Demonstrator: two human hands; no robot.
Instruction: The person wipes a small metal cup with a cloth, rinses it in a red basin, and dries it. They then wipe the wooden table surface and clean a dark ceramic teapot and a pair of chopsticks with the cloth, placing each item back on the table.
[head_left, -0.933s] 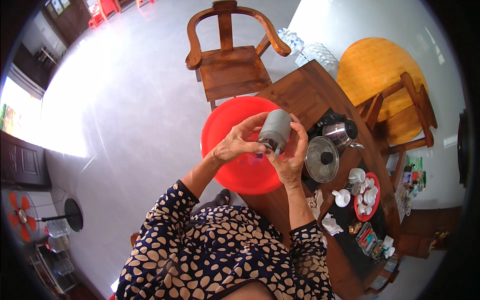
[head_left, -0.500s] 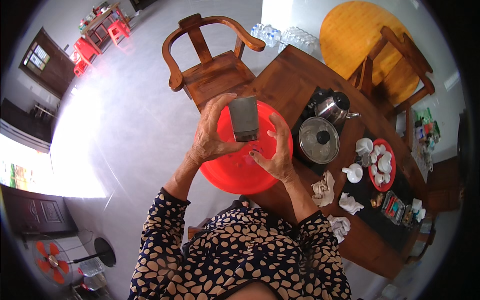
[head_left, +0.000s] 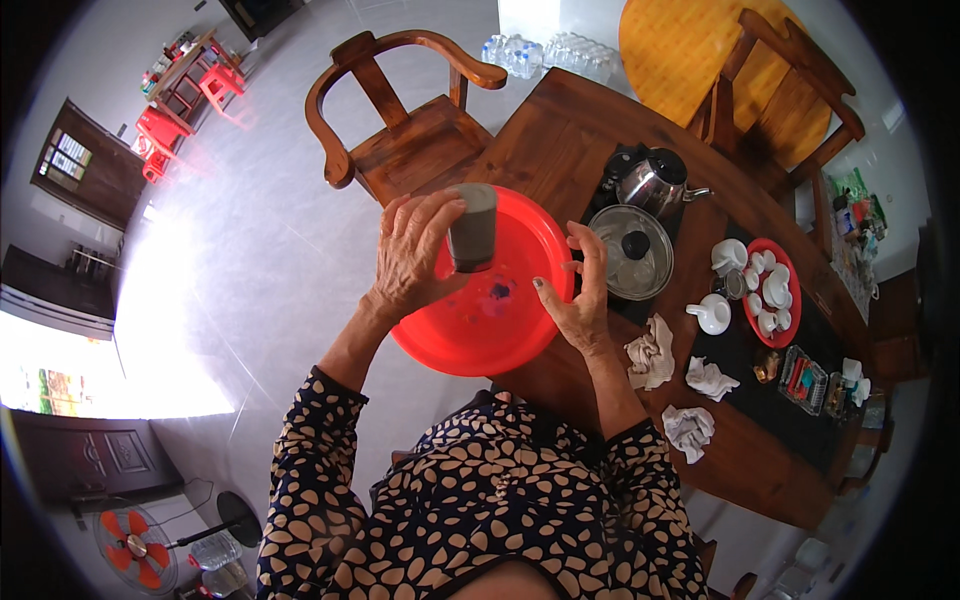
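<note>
My left hand (head_left: 412,250) grips a grey, tapered, cup-like container (head_left: 473,235) by its left side, with a darker band at its lower end. The container is held above a wide red plastic basin (head_left: 465,347). Its inside cannot be seen from here. My right hand (head_left: 580,308) holds nothing; its fingers are apart at the basin's right rim. On the basin's floor shows a dark purple-blue patch, and whether it is a print or a loose thing I cannot tell.
To the right on the wooden table (head_left: 545,140) stand a steel kettle (head_left: 650,185), a glass-lidded pot (head_left: 630,255), a white teapot (head_left: 710,314) and a red tray (head_left: 790,318) of white cups. Crumpled cloths (head_left: 650,355) lie nearer. A wooden armchair (head_left: 410,145) stands beyond the basin.
My left hand has shifted slightly left with the grey container, its fingers now wrapped further round it. My right hand has drawn away to the right, and the container is tilted differently.
</note>
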